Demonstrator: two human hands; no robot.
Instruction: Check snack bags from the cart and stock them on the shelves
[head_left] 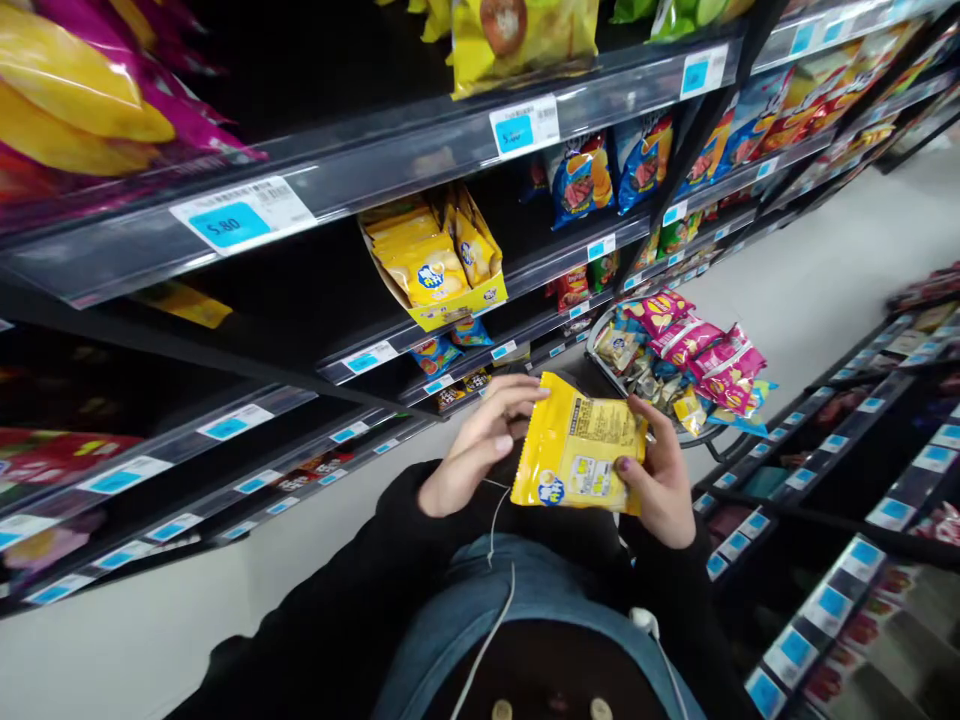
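Observation:
A yellow snack packet point(577, 445) with its printed back facing up is held between both hands in front of my body. My left hand point(480, 445) grips its upper left edge with curled fingers. My right hand point(664, 480) holds the right side, thumb pressed on the packet's face. An open yellow display box point(435, 265) with several matching yellow packets stands on the shelf just above and left of my hands.
Black shelves with blue price labels point(229, 222) run along the left, stocked with crisp bags point(581, 180). A wire basket point(679, 350) full of pink and mixed snack packets stands ahead. Another shelf unit point(847, 500) lines the right. The pale aisle floor point(825, 250) runs between.

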